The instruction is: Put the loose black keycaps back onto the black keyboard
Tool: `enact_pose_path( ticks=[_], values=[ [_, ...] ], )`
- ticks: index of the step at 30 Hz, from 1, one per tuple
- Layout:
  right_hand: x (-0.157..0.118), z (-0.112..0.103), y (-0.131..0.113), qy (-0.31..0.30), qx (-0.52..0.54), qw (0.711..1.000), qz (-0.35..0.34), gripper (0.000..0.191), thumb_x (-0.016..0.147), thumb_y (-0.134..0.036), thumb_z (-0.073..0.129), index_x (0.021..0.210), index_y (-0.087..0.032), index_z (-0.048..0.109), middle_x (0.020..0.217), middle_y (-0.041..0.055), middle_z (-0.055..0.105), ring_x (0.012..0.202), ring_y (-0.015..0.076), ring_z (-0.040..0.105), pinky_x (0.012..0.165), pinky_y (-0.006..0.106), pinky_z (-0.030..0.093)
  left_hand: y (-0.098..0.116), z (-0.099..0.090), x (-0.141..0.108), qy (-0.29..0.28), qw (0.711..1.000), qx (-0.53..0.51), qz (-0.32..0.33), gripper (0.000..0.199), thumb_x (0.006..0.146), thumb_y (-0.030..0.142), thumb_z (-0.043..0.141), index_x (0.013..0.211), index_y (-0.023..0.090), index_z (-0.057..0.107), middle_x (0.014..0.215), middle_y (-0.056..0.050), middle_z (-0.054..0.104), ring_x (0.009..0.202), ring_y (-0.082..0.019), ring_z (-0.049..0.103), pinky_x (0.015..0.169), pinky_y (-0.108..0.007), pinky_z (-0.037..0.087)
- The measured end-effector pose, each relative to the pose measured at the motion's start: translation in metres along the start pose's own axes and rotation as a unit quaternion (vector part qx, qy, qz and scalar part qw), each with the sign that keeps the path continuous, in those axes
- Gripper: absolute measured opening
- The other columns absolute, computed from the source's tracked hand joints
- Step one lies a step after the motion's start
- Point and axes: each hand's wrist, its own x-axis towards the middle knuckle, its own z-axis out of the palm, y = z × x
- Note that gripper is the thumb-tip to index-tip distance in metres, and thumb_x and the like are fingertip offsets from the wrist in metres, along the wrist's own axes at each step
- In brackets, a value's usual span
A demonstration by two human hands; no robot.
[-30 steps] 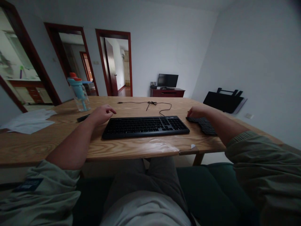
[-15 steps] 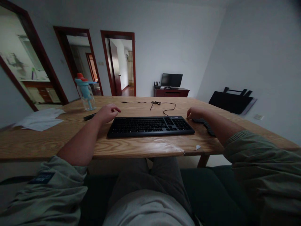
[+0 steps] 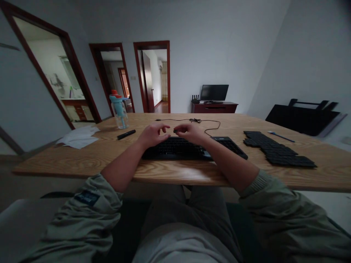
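Wooden table [image 3: 90,162] bearing keyboard [image 3: 171,149], bundled cable [image 3: 195,120], black keycaps [image 3: 276,148], blue brush [image 3: 282,137], bottle [image 3: 120,116], white papers [image 3: 78,137], black stick [image 3: 126,134]

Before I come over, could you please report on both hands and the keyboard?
Right fingers closed on a small dark piece. Left fingers open, apart from it. Keyboard below both hands, partly hidden by the right forearm.

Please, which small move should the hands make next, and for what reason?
Probably the left hand should come in and steady the small dark piece: the right hand pinches it near the keyboard, while the left is open beside it, apparently holding nothing.
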Motion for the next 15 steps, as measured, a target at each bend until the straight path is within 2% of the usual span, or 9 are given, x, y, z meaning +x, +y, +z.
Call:
enact_pose_path(
  ticks=[3,7,15],
  values=[
    [-0.004,0.017,-0.002,-0.013,0.048,0.999,-0.005,0.027,0.079,-0.02,0.061,0.101,-0.014,0.077,0.087,0.0058,0.076,0.074,0.0147,0.064,0.069,0.026,0.048,0.005,0.004,0.0,-0.004,1.0,0.019,0.024,0.03,0.081,0.032,0.066,0.107,0.018,0.071,0.089,-0.003,0.071,0.065,-0.012,0.054,0.064,-0.025,0.043],
    [-0.011,0.017,0.0,-0.016,0.064,0.998,-0.002,0.026,0.079,-0.021,0.06,0.097,-0.014,0.077,0.085,0.0053,0.075,0.072,0.014,0.061,0.067,0.026,0.046,0.011,0.005,0.001,-0.025,0.997,0.039,0.058,0.019,0.082,0.029,0.066,0.096,0.018,0.073,0.089,-0.003,0.073,0.069,-0.013,0.059,0.067,-0.026,0.044],
    [-0.012,0.016,0.0,-0.023,0.062,0.998,0.018,0.027,0.079,-0.023,0.061,0.098,-0.012,0.077,0.083,0.005,0.074,0.067,0.0129,0.058,0.062,0.025,0.042,0.012,0.011,0.002,-0.017,0.994,0.055,0.097,0.017,0.084,0.026,0.066,0.097,0.019,0.073,0.093,-0.004,0.075,0.08,-0.017,0.066,0.073,-0.028,0.048]
  ],
)
